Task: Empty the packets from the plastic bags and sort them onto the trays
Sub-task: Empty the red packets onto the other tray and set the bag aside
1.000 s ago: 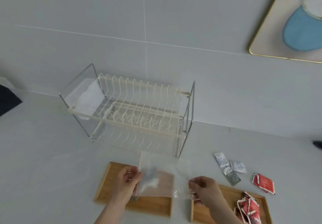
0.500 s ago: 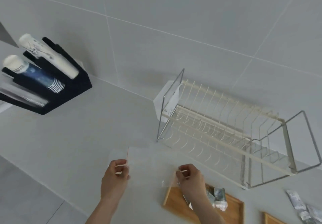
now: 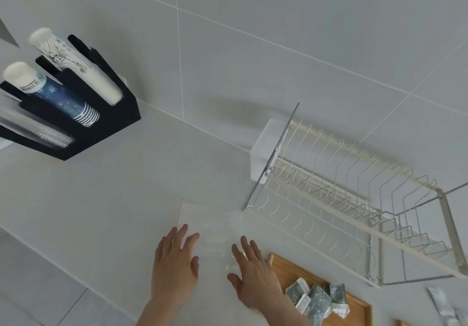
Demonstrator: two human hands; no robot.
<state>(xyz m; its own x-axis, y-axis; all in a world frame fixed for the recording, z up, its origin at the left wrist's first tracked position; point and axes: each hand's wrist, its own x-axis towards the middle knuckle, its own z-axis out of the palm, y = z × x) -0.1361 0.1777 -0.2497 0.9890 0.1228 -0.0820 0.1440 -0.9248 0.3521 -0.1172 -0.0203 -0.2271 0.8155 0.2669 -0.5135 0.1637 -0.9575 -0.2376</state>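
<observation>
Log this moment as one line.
left hand: open, flat on empty plastic bag | right hand: open, on bag | grey packets: on wooden tray

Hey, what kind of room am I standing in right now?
Likely a kitchen or pantry counter: a wire dish rack stands against the tiled wall, and a black holder stocks stacked paper cups.

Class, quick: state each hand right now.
Left hand: open, flat on the clear bag.
Right hand: open, flat on the bag.
</observation>
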